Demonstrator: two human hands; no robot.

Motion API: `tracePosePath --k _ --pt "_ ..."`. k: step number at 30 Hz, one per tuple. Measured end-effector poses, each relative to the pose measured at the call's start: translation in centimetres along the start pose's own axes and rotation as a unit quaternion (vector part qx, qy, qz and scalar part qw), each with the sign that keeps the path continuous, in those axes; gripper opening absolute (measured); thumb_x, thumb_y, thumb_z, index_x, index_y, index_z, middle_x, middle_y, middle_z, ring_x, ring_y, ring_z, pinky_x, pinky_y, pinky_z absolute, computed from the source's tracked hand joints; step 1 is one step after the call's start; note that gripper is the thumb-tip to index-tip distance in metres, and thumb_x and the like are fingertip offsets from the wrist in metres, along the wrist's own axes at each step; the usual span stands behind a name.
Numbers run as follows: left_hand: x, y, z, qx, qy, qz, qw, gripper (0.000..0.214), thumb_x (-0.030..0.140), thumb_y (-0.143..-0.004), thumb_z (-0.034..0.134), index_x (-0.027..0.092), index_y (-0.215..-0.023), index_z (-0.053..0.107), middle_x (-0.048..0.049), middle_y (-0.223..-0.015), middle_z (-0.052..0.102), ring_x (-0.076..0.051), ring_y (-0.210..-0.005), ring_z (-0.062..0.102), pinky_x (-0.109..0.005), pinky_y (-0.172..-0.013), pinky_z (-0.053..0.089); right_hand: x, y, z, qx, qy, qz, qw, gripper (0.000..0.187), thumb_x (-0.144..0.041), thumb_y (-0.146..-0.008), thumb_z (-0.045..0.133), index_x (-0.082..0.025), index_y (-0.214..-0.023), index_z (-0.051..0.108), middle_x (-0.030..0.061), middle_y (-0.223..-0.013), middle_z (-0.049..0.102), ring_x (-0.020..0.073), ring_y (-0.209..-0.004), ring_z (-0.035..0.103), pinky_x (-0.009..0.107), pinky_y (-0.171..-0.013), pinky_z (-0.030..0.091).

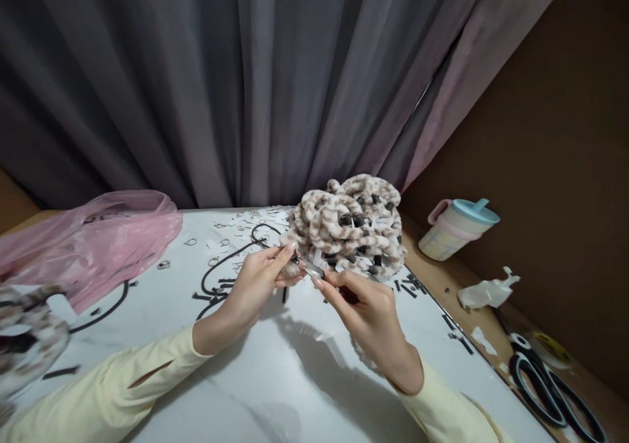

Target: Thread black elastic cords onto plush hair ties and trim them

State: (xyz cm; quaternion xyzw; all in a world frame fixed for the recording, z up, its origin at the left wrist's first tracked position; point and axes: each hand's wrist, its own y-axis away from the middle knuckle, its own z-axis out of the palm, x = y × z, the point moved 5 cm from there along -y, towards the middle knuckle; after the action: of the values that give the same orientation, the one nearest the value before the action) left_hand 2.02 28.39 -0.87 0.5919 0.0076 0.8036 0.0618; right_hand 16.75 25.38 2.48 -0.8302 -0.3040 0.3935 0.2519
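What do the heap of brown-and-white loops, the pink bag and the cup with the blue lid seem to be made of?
Heap of loops: probably plush fabric, soft and matt; the surface looks fuzzy.
Pink bag: likely thin plastic film, slightly glossy; it is see-through and crumpled.
Cup: perhaps plastic, as its body looks translucent, though glass is possible; the smooth, opaque blue lid suggests plastic.

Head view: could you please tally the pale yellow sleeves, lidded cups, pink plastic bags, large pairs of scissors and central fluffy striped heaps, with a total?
Pale yellow sleeves: 2
Lidded cup: 1
Pink plastic bag: 1
Large scissors: 1
Fluffy striped heap: 1
Total: 6
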Motion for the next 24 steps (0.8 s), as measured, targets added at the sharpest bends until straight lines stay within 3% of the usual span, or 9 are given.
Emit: tracePosePath --k 12,24 --pt "-0.2 0.1 0.2 -0.026 0.013 0.005 1.0 0.036 0.046 -0.08 0.06 0.01 -0.087 0.06 -0.0104 -0.088 0.068 -0.021 -0.082 0.065 -0.032 -0.076 0.053 -1.0 0.5 0.6 0.042 0.087 -0.116 0.989 0.012 -0.012 -0.087 0.055 -0.012 -0.075 0.051 -0.001 -0.062 0.049 0.0057 -0.055 0.047 0.017 -0.054 0.035" --pt "-0.2 0.4 0.3 -0.033 0.029 -0.007 0.999 0.037 0.044 -0.081 0.06 0.009 -0.091 0.063 -0.0129 -0.093 0.068 -0.022 -0.082 0.065 -0.033 -0.074 0.053 -1.7 1.1 0.9 0.061 0.197 -0.17 0.964 0.006 -0.014 -0.087 0.058 -0.01 -0.088 0.054 0.003 -0.071 0.059 0.0077 -0.062 0.056 0.02 -0.057 0.039"
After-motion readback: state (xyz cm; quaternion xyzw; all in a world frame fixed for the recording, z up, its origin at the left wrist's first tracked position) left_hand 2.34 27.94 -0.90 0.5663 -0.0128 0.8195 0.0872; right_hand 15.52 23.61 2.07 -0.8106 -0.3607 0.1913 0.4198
